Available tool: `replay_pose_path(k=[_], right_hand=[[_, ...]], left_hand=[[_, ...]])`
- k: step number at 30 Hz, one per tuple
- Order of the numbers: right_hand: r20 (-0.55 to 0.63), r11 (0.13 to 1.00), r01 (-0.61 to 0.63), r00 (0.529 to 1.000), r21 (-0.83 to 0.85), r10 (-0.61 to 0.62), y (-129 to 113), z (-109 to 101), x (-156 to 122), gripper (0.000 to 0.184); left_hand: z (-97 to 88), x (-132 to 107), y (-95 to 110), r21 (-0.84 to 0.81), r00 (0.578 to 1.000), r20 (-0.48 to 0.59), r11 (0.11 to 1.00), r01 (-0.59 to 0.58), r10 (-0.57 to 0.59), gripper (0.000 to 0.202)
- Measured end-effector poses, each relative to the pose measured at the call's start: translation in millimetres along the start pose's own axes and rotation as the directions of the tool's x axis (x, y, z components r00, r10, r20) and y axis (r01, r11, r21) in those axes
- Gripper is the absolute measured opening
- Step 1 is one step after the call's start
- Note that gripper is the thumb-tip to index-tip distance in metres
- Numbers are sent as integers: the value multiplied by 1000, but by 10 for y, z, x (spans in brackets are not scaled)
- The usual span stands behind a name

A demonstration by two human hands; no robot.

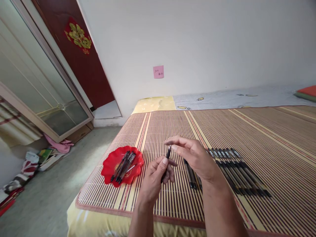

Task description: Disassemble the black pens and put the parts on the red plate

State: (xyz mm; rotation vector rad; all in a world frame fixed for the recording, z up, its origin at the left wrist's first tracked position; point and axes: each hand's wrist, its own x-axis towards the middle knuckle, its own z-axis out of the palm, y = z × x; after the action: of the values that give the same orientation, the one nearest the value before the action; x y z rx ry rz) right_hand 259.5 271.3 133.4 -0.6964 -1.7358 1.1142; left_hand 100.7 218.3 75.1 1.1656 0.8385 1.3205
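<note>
While our left fingers (pixel 161 163) gripped the black pen (pixel 168 153) and our right fingers (pixel 175 147) pinched its top, above the bed mat (pixel 158 131) between red dish (pixel 106 167) left and pen row (pixel 238 172) right, we judged fitting underway; next needed a straight, steady press.

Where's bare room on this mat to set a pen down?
Free: the wide mat beyond the pen row and beyond the red plate. Crowded: under the right hand and held pen, where loose pens lie beside the row.
</note>
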Motion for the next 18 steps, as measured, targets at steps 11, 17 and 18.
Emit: replay_pose_path(k=[11, 17, 18], right_hand=[[-107, 999, -36, 994, -19, 34, 108, 21, 14, 16], [-27, 999, -36, 999, -21, 36, 39, -11, -5, 23], [-11, 999, -34, 999, -17, 34, 37, -12, -5, 22]], left_hand=[[10, 1, -11, 1, 1000, 18, 1000, -2, 2, 40], [9, -2, -17, -4, 1000, 9, 1000, -1, 1, 40], [9, -4, -18, -3, 1000, 8, 1000, 0, 0, 41]])
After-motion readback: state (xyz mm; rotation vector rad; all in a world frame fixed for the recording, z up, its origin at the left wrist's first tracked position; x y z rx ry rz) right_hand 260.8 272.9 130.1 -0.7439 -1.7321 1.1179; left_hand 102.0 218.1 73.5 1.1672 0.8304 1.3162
